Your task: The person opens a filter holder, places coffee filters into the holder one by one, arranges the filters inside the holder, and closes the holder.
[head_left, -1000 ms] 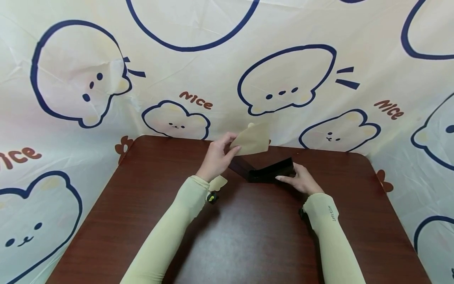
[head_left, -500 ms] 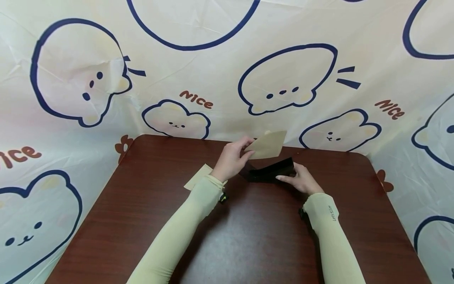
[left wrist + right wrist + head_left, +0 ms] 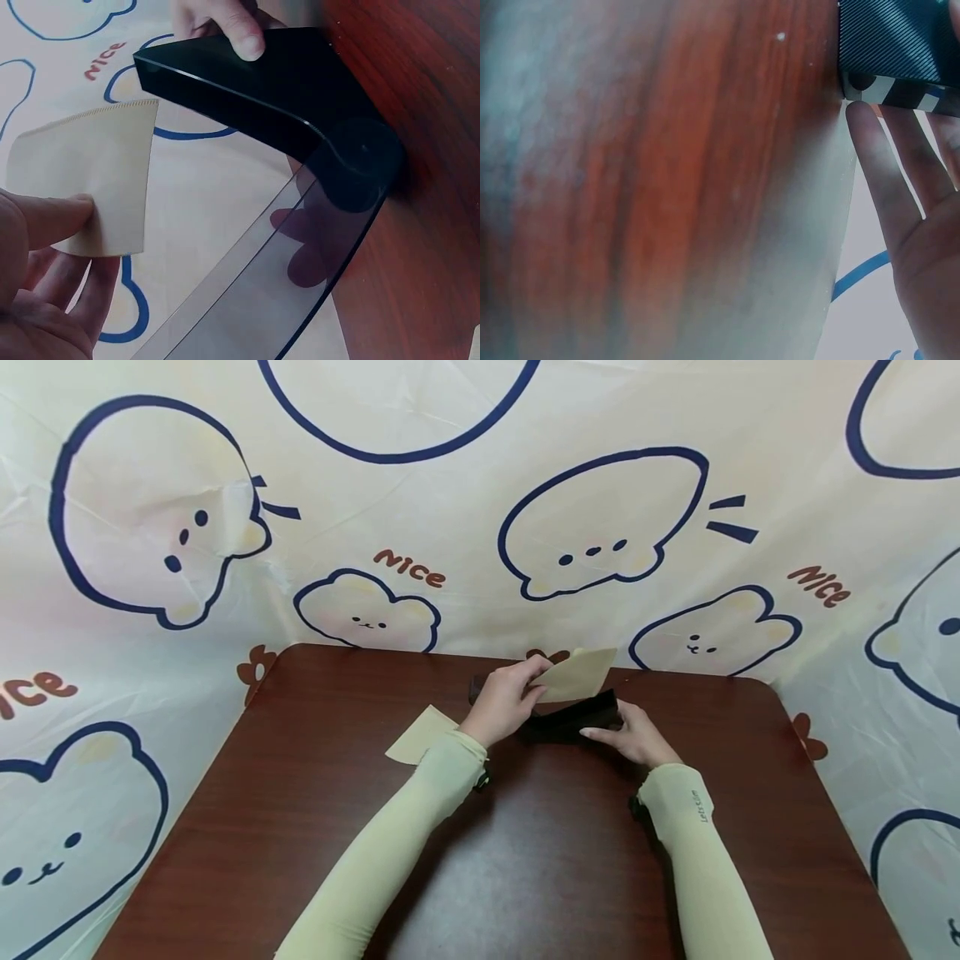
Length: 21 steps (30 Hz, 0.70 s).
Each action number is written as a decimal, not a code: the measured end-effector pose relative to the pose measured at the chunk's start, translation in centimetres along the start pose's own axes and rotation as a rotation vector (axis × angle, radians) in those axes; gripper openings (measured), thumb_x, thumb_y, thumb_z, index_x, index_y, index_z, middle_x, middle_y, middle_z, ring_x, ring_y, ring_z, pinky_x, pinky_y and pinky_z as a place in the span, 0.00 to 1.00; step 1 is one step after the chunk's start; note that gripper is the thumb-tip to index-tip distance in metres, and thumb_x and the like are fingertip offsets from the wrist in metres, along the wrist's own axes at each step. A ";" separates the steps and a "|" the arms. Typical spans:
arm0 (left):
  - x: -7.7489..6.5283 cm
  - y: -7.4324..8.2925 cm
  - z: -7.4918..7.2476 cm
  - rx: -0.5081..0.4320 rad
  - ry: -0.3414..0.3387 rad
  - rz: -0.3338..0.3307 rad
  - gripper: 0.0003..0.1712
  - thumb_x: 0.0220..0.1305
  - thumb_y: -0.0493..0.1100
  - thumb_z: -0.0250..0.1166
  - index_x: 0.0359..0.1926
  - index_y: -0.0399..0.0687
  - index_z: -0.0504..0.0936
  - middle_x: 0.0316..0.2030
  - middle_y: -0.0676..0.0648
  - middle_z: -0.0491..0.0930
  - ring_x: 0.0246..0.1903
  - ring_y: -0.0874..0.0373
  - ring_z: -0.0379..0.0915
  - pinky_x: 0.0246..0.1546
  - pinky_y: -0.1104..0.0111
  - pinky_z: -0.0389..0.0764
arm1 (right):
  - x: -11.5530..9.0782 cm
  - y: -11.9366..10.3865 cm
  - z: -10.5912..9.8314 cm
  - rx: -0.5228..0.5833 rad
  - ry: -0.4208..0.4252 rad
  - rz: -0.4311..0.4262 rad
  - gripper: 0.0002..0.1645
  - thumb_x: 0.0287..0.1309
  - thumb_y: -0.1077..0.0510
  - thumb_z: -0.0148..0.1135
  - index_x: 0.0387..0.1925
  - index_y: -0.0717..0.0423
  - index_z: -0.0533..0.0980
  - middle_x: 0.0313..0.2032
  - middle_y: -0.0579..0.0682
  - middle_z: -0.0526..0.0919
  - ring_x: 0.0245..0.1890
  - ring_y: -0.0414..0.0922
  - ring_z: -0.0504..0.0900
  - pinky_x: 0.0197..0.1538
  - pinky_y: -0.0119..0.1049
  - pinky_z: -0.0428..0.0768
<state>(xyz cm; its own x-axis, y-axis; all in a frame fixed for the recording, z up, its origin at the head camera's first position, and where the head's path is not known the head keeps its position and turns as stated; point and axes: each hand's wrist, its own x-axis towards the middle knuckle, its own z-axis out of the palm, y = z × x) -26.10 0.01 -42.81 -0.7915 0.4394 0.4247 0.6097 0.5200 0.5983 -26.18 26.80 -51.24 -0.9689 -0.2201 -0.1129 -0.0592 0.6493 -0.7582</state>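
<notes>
My left hand [image 3: 506, 703] pinches a tan paper coffee filter [image 3: 581, 677] between thumb and fingers. In the left wrist view, the filter [image 3: 101, 176] shows a crimped edge and stands apart from the black filter case [image 3: 247, 82]. That case [image 3: 570, 720] lies on the table, its smoky see-through lid [image 3: 262, 262] swung out from a round hinge. My right hand [image 3: 637, 737] grips the case's right end, thumb on the near side. From the right wrist view, fingers [image 3: 881, 172] reach to a ribbed side of the case. A second filter [image 3: 422, 735] lies left of my left forearm.
The dark brown table [image 3: 525, 860] reaches back to a cream curtain [image 3: 465, 510] printed with cartoon bears. Curtain also hangs along both sides of the table.
My left hand has carried its filter rightward and slightly down, close over the case. The filter on the table has come out from behind the left wrist. My right hand stays on the case.
</notes>
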 end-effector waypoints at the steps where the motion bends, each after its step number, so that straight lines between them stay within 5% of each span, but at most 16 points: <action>1: 0.0 0.0 0.1 -0.002 -0.008 -0.006 0.15 0.63 0.38 0.64 0.50 0.55 0.76 0.45 0.52 0.82 0.40 0.64 0.78 0.42 0.70 0.79 | 0.0 0.0 0.0 0.002 0.000 0.004 0.36 0.45 0.32 0.69 0.53 0.44 0.72 0.50 0.48 0.79 0.48 0.49 0.75 0.57 0.53 0.72; 21: 0.0 -0.1 2.3 0.050 -0.160 -0.059 0.20 0.64 0.33 0.61 0.55 0.55 0.73 0.51 0.52 0.80 0.45 0.62 0.77 0.46 0.69 0.78 | 0.1 0.2 -0.2 -0.013 0.011 -0.017 0.41 0.44 0.32 0.70 0.56 0.46 0.71 0.53 0.50 0.78 0.50 0.49 0.74 0.58 0.51 0.70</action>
<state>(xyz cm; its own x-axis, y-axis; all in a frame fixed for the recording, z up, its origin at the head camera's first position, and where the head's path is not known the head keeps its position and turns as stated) -26.04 1.68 -44.45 -0.8119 0.5157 0.2736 0.5665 0.5824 0.5830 -26.33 27.04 -51.32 -0.9704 -0.2231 -0.0929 -0.0787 0.6550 -0.7515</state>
